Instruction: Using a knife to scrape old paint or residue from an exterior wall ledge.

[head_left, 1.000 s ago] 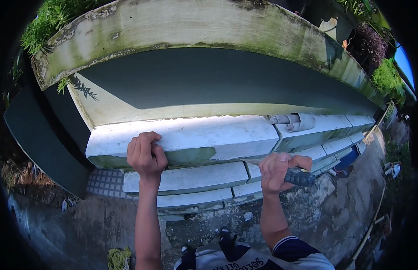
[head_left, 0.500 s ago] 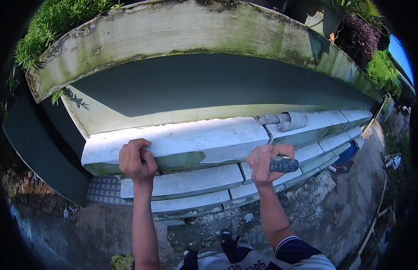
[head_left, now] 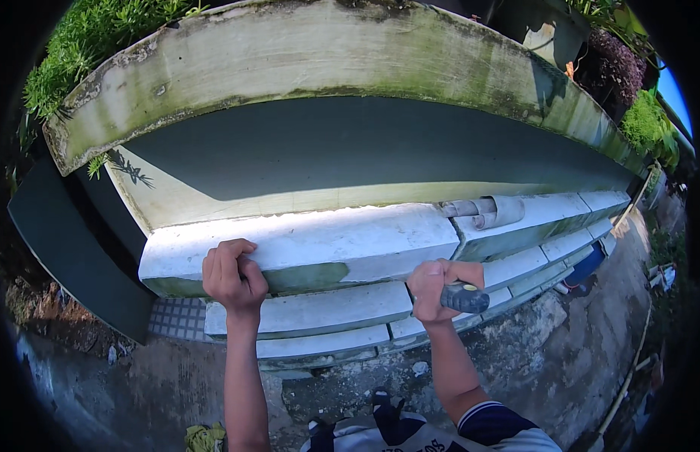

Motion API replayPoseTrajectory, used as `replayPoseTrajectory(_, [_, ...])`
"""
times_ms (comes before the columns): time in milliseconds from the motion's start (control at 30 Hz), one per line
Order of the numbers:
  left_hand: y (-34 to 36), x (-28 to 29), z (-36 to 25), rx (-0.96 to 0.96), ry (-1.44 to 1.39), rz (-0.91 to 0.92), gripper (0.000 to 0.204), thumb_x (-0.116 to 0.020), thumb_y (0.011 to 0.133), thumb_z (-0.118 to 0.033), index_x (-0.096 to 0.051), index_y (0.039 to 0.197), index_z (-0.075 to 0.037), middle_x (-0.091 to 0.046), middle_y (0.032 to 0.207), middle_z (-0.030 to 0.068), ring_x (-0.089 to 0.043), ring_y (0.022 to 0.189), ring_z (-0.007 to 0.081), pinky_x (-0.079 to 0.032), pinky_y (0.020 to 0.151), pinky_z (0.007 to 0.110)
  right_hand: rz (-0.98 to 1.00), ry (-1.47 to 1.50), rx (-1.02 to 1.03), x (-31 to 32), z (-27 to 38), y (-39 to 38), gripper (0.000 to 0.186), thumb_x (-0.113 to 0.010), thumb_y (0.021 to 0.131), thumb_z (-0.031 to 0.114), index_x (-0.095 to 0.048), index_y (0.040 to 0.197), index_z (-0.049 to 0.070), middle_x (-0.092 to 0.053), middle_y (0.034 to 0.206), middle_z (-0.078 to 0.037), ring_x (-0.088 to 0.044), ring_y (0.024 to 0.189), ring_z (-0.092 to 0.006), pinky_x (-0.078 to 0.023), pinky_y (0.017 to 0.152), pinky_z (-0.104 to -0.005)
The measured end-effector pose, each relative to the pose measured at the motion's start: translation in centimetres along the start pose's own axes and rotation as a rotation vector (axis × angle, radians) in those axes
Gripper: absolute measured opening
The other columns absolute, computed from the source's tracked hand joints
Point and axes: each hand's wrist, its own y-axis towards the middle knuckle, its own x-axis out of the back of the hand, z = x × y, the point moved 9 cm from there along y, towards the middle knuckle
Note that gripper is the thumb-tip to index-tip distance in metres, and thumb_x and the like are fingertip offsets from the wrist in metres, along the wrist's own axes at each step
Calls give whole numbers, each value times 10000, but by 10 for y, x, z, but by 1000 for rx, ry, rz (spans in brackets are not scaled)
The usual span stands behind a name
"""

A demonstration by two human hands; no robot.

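Note:
My left hand (head_left: 234, 277) rests at the front edge of the white top ledge (head_left: 312, 235), with its fingers curled in and nothing visible in them. Below its fingertips, part of the ledge's front face shows green growth; the rest is pale. My right hand (head_left: 431, 292) is closed round a hand tool with a dark, ribbed, rounded handle (head_left: 466, 298). The handle's butt sticks out to the right; the tool's working end is hidden, so its kind cannot be told. This hand is by the ledge's front face, near the joint between two ledge sections.
Grey rolled sheets (head_left: 498, 213) lie on the ledge beyond my right hand. White steps (head_left: 327, 309) descend toward my feet. A mossy concrete planter wall (head_left: 305, 56) with plants overhangs the back. A dark panel (head_left: 79, 256) stands left; a crumpled yellowish cloth (head_left: 204, 437) lies on the ground.
My right hand has shifted slightly left and down along the ledge face with the tool. My left hand stays at the same spot on the ledge; the view has moved a little.

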Motion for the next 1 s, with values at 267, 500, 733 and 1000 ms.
replayPoseTrajectory(267, [1, 7, 4, -18, 24, -10, 177, -513, 709, 35, -613, 813, -68, -651, 755, 46, -533, 617, 222, -398, 611, 344, -14, -67, -56, -5, 18, -2, 240, -509, 984, 33, -286, 975, 120, -389, 584, -10, -364, 407, -78, -384, 366, -268])
replayPoseTrajectory(500, [-4, 2, 5, -4, 15, -3, 177, -514, 704, 32, -613, 811, -67, -650, 754, 44, -532, 617, 218, -400, 610, 347, 96, -421, -55, -7, -24, -27, 232, -520, 957, -11, -309, 945, 85, -405, 577, 11, -409, 434, -79, -388, 393, -276])
replayPoseTrajectory(733, [0, 1, 2, -7, 16, -3, 171, -514, 713, 31, -613, 810, -69, -653, 753, 44, -529, 611, 216, -398, 610, 341, 38, -355, 20, 2, -19, -19, 214, -515, 977, 13, -314, 959, 87, -377, 562, -20, -373, 417, -79, -369, 369, -272])
replayPoseTrajectory(1000, [1, 4, 1, -17, 19, -15, 181, -511, 706, 33, -619, 811, -68, -657, 754, 43, -530, 609, 213, -398, 610, 337, -36, 184, 19, -8, 10, -12, 213, -532, 955, -25, -379, 865, 94, -401, 577, 11, -432, 441, -79, -378, 394, -266])
